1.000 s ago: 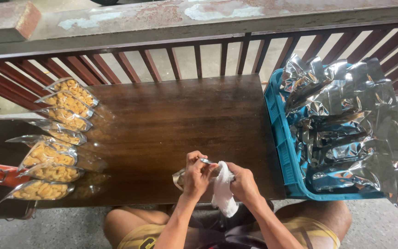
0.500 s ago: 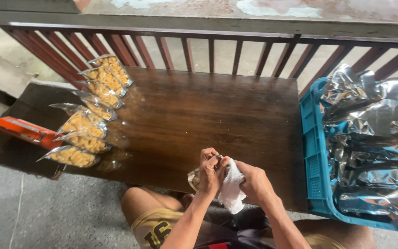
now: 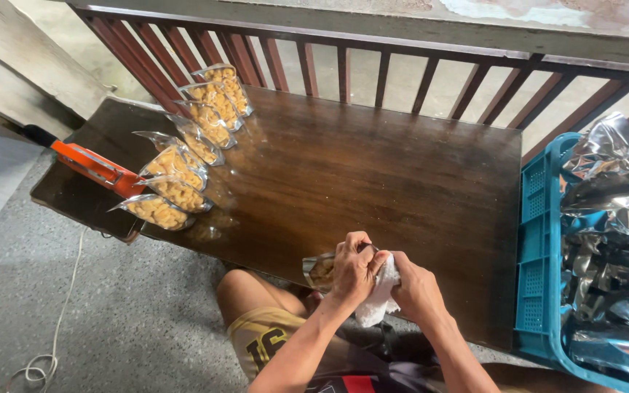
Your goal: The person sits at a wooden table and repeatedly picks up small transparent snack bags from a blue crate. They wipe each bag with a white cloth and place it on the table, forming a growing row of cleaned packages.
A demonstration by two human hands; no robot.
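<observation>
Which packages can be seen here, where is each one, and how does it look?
Filled snack pouches: row along the table's left edge, clear fronts, yellow pieces inside.
Pouch in hand: near table edge, held by left hand, silver, with white cloth against it.
Silver foil bags: piled in blue crate, right, crinkled.

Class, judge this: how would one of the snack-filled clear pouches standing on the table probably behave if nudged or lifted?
The pouches stand upright on narrow bases, so a nudge would probably tip one. Thin glossy film suggests they are floppy and slippery. Puffed yellow snacks inside look light and crushable.
</observation>
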